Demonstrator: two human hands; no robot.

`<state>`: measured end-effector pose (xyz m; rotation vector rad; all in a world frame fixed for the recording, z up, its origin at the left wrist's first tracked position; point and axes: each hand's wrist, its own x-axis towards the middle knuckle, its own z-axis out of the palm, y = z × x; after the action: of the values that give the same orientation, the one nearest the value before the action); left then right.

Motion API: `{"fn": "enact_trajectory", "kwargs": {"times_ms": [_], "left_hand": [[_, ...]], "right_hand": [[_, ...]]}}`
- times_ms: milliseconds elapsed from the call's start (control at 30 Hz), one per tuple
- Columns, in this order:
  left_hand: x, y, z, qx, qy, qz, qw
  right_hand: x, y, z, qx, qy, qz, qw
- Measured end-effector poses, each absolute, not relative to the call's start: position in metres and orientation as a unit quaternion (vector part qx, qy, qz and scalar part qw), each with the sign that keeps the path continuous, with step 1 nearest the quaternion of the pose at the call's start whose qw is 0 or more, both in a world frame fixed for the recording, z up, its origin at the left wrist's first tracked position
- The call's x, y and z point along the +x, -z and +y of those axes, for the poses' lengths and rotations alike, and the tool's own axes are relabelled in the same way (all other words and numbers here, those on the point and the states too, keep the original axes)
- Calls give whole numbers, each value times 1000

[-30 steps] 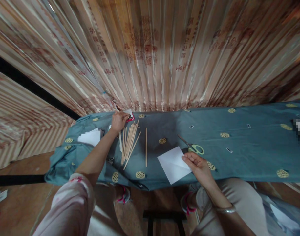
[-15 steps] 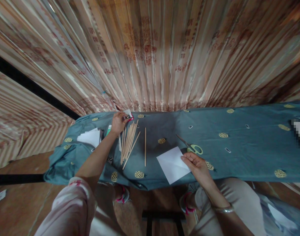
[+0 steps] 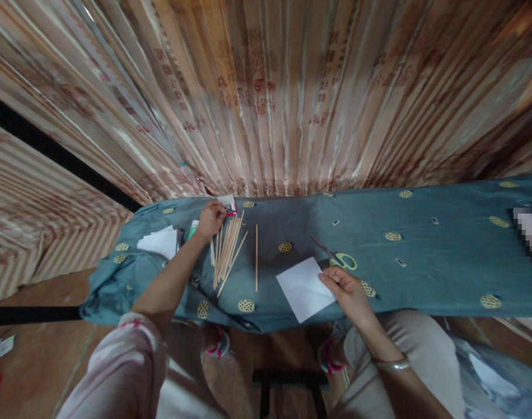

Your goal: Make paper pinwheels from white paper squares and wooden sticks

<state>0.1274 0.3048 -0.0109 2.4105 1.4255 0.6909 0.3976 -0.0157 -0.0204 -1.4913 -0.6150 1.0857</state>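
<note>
My right hand (image 3: 342,286) pinches the right corner of a square white paper sheet (image 3: 304,290), just above the table's front part. At the back left, my left hand (image 3: 212,218) is beside a small open red-and-white box (image 3: 229,207) with little dark metal pieces in it. Its fingers are pinched together; whatever may be between them is too small to make out. Below that hand lies a loose bundle of thin wooden sticks (image 3: 227,250), and a single stick (image 3: 256,258) lies apart to the right. Scissors with light green handles (image 3: 343,260) rest behind my right hand.
A stack of white paper (image 3: 159,242) and a green-and-white tube (image 3: 193,229) lie left of the sticks. A blue-green cloth with pineapple prints (image 3: 444,262) covers the table. Behind it hangs a striped curtain (image 3: 287,116). A blurred-out item (image 3: 530,233) sits at the far right.
My left hand has drawn back slightly from the small box, showing more of it. The right hand keeps the paper in nearly the same spot; the view has shifted a little.
</note>
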Motion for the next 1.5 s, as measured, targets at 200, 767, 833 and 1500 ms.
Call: {"fn": "enact_trajectory", "kwargs": {"times_ms": [200,767,833,1500], "left_hand": [[145,19,224,826,-250,493,109],[146,28,153,740,-126,657,73],[142,29,155,733,-129,663,79],[155,42,85,914,-229,296,157]], "right_hand": [[395,21,-15,-632,-460,-258,567],[402,36,-14,-620,-413,-325,582],[402,37,-14,-620,-407,-334,582],[394,54,-1,-700,-278,-440,489]]}}
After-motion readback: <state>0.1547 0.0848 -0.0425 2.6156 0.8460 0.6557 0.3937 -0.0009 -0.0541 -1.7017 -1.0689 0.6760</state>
